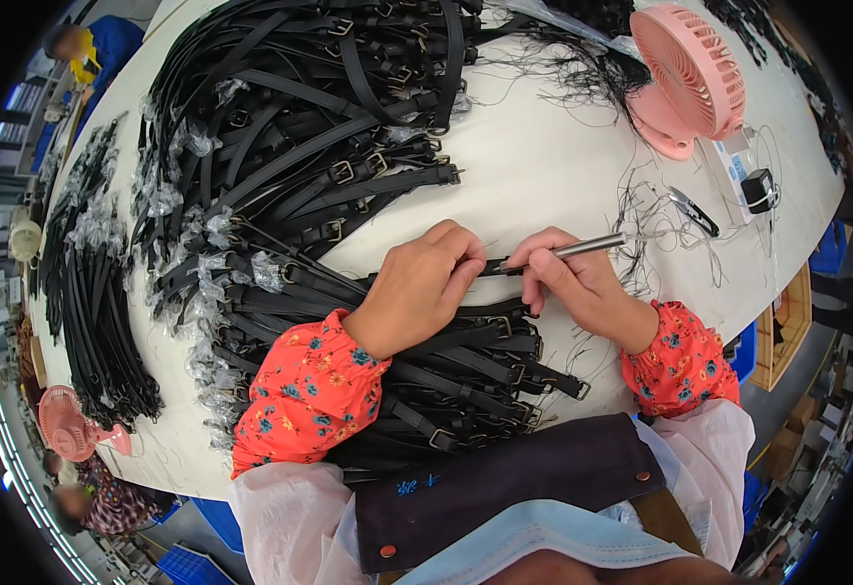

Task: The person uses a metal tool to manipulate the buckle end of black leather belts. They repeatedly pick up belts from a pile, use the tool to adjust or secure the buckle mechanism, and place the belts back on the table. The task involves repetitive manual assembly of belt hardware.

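Observation:
My left hand (422, 291) is closed, its thumb and fingers pinched on a narrow black belt (496, 266). Between my hands shows a short dark length of this belt, reaching the fingertips of my right hand (581, 289). That hand is closed around a slim silver pen-like tool (592, 246), which points up to the right across the fingers; its exact kind is unclear. Whether the right fingers also grip the belt is hard to see. Beneath both hands lie black belts (446, 375) with metal buckles, fanned out over the white table (534, 136).
A larger heap of black belts (300, 107) with clear plastic wrapping covers the far left. Another bundle (100, 292) lies farther left. At the right stand a pink fan (685, 78), a folding cutter (694, 212), loose threads and a black plug adapter (760, 190). Other people sit at left.

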`<state>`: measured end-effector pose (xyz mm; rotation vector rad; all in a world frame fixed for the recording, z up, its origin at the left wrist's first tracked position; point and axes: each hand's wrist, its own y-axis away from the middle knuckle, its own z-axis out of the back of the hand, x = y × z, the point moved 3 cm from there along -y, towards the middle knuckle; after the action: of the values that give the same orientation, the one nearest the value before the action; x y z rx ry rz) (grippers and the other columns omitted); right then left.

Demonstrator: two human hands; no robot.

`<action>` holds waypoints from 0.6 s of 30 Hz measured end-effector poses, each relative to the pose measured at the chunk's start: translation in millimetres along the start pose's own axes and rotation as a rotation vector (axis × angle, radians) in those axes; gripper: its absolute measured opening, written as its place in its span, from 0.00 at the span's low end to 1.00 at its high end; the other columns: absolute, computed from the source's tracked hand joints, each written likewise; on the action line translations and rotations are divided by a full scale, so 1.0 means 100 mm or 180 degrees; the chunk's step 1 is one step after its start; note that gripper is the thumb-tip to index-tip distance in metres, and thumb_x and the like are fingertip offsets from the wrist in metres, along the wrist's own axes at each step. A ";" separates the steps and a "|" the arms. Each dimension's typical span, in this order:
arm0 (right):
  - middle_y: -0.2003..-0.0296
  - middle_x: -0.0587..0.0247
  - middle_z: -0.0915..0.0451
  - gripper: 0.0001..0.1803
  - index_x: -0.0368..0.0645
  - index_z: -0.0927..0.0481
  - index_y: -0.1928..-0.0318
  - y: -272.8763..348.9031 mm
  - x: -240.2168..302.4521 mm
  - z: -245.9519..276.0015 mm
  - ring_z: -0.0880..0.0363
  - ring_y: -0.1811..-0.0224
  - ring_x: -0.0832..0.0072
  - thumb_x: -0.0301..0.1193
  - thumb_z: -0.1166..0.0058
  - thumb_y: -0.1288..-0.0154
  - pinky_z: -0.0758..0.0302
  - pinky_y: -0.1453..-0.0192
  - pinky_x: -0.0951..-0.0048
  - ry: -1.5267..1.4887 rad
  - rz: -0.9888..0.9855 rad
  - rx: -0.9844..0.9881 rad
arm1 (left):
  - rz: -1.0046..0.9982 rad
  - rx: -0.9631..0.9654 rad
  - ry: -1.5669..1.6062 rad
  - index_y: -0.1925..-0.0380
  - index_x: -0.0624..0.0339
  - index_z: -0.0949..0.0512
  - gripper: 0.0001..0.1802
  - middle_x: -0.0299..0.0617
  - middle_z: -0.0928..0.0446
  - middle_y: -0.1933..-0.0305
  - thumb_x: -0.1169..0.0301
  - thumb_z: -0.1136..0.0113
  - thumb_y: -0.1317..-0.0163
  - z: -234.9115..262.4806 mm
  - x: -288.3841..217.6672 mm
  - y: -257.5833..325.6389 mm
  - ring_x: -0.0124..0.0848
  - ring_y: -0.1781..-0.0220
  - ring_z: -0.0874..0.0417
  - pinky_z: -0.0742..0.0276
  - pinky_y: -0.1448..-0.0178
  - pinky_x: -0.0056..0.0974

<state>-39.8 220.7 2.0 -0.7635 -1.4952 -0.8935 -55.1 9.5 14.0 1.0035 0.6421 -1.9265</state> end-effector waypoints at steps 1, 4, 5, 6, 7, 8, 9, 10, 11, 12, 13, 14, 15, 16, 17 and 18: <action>0.74 0.67 0.21 0.18 0.37 0.21 0.51 0.00 0.00 0.00 0.22 0.76 0.83 0.39 0.57 0.16 0.25 0.70 0.80 -0.0009 0.0033 -0.0024 | 0.0009 0.0023 0.0009 0.62 0.64 0.22 0.02 0.44 0.23 0.65 0.77 0.39 0.32 0.01 0.00 0.00 0.36 0.69 0.21 0.25 0.62 0.37; 0.74 0.67 0.20 0.18 0.37 0.21 0.50 0.00 0.01 0.00 0.22 0.75 0.83 0.39 0.57 0.16 0.26 0.69 0.80 0.0009 0.0042 -0.0063 | 0.0044 0.0148 0.0040 0.62 0.65 0.22 0.02 0.44 0.23 0.64 0.78 0.40 0.33 0.04 0.01 -0.01 0.36 0.68 0.20 0.24 0.62 0.37; 0.73 0.65 0.20 0.18 0.37 0.22 0.49 0.00 0.01 0.00 0.22 0.74 0.82 0.39 0.59 0.15 0.25 0.68 0.79 0.0043 0.0013 0.0000 | 0.0078 0.0200 0.0069 0.62 0.66 0.22 0.03 0.44 0.23 0.64 0.78 0.40 0.33 0.06 0.02 0.00 0.35 0.67 0.20 0.24 0.61 0.37; 0.72 0.64 0.20 0.17 0.37 0.24 0.47 0.00 0.02 0.01 0.22 0.73 0.81 0.38 0.60 0.15 0.24 0.66 0.78 0.0077 -0.0016 0.0063 | 0.0112 0.0251 0.0098 0.62 0.66 0.22 0.03 0.44 0.23 0.63 0.78 0.40 0.33 0.07 0.02 0.00 0.35 0.67 0.19 0.24 0.61 0.36; 0.71 0.62 0.21 0.17 0.36 0.25 0.46 0.00 0.02 0.01 0.22 0.71 0.80 0.37 0.62 0.14 0.23 0.65 0.77 0.0112 -0.0045 0.0125 | 0.0146 0.0302 0.0127 0.62 0.66 0.22 0.03 0.45 0.23 0.63 0.78 0.40 0.33 0.08 0.02 0.00 0.35 0.66 0.19 0.24 0.61 0.36; 0.71 0.64 0.20 0.17 0.37 0.24 0.47 0.00 0.01 0.01 0.22 0.72 0.81 0.38 0.61 0.15 0.24 0.66 0.78 0.0067 -0.0042 0.0076 | 0.0143 0.0319 0.0125 0.62 0.66 0.22 0.03 0.44 0.22 0.63 0.78 0.40 0.33 0.08 0.03 0.00 0.34 0.66 0.19 0.23 0.60 0.36; 0.72 0.66 0.20 0.17 0.38 0.23 0.48 0.00 0.00 0.00 0.22 0.73 0.82 0.39 0.59 0.15 0.25 0.67 0.79 0.0023 -0.0039 0.0027 | 0.0139 0.0336 0.0124 0.62 0.66 0.22 0.03 0.44 0.22 0.62 0.78 0.40 0.33 0.08 0.03 0.00 0.34 0.66 0.19 0.23 0.60 0.36; 0.72 0.67 0.20 0.18 0.38 0.22 0.49 0.00 -0.01 -0.01 0.22 0.73 0.83 0.39 0.58 0.15 0.26 0.68 0.80 -0.0021 -0.0036 -0.0023 | 0.0135 0.0354 0.0122 0.62 0.66 0.22 0.03 0.44 0.22 0.62 0.78 0.40 0.33 0.08 0.04 0.00 0.34 0.66 0.19 0.23 0.60 0.36; 0.72 0.67 0.20 0.18 0.38 0.22 0.49 0.00 0.00 -0.01 0.22 0.73 0.83 0.39 0.58 0.15 0.26 0.68 0.80 -0.0012 -0.0036 -0.0023 | 0.0134 0.0359 0.0130 0.62 0.66 0.22 0.03 0.44 0.22 0.62 0.78 0.40 0.33 0.08 0.03 0.00 0.34 0.66 0.18 0.23 0.60 0.36; 0.72 0.67 0.20 0.18 0.38 0.22 0.49 0.00 0.00 0.00 0.22 0.73 0.83 0.39 0.58 0.15 0.26 0.68 0.80 -0.0003 -0.0035 -0.0023 | 0.0132 0.0363 0.0137 0.62 0.66 0.22 0.03 0.44 0.22 0.62 0.78 0.39 0.33 0.08 0.03 0.00 0.34 0.65 0.18 0.23 0.59 0.36; 0.72 0.67 0.21 0.18 0.38 0.22 0.49 0.00 0.01 0.00 0.22 0.73 0.83 0.39 0.58 0.15 0.26 0.68 0.80 0.0007 -0.0035 -0.0023 | 0.0131 0.0368 0.0145 0.62 0.66 0.22 0.03 0.44 0.22 0.61 0.78 0.39 0.34 0.08 0.03 0.00 0.34 0.65 0.18 0.23 0.59 0.36; 0.72 0.67 0.21 0.17 0.38 0.22 0.49 0.00 0.01 0.00 0.22 0.73 0.83 0.39 0.58 0.15 0.26 0.68 0.80 0.0005 -0.0033 -0.0029 | 0.0119 0.0368 0.0139 0.62 0.66 0.22 0.03 0.45 0.22 0.61 0.78 0.39 0.34 0.08 0.03 0.00 0.34 0.65 0.18 0.23 0.59 0.36; 0.72 0.67 0.21 0.17 0.38 0.22 0.49 0.00 0.00 -0.01 0.22 0.73 0.83 0.39 0.58 0.15 0.26 0.68 0.80 0.0003 -0.0031 -0.0035 | 0.0106 0.0367 0.0133 0.62 0.66 0.22 0.03 0.45 0.22 0.61 0.79 0.39 0.34 0.07 0.04 0.00 0.34 0.65 0.18 0.23 0.59 0.36; 0.72 0.67 0.21 0.17 0.38 0.22 0.48 0.00 0.00 -0.01 0.22 0.73 0.83 0.39 0.58 0.15 0.26 0.68 0.80 0.0001 -0.0029 -0.0041 | 0.0093 0.0366 0.0127 0.62 0.66 0.22 0.03 0.45 0.22 0.61 0.79 0.39 0.34 0.07 0.05 0.00 0.34 0.65 0.18 0.22 0.59 0.36; 0.72 0.67 0.21 0.17 0.38 0.22 0.48 0.00 0.00 -0.01 0.22 0.73 0.83 0.39 0.58 0.15 0.26 0.68 0.80 0.0003 -0.0027 -0.0041 | 0.0090 0.0367 0.0138 0.62 0.67 0.22 0.03 0.45 0.22 0.61 0.79 0.39 0.34 0.07 0.05 0.01 0.34 0.65 0.18 0.22 0.58 0.35; 0.72 0.67 0.21 0.17 0.38 0.22 0.49 0.00 -0.01 0.00 0.22 0.73 0.83 0.39 0.58 0.15 0.26 0.68 0.80 0.0005 -0.0026 -0.0042 | 0.0087 0.0367 0.0149 0.62 0.67 0.22 0.03 0.45 0.22 0.61 0.79 0.39 0.34 0.07 0.05 0.01 0.34 0.65 0.18 0.22 0.58 0.35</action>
<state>-39.3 220.5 1.4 -0.7664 -1.4933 -0.9107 -59.0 1.9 13.1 1.1267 0.5456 -1.9389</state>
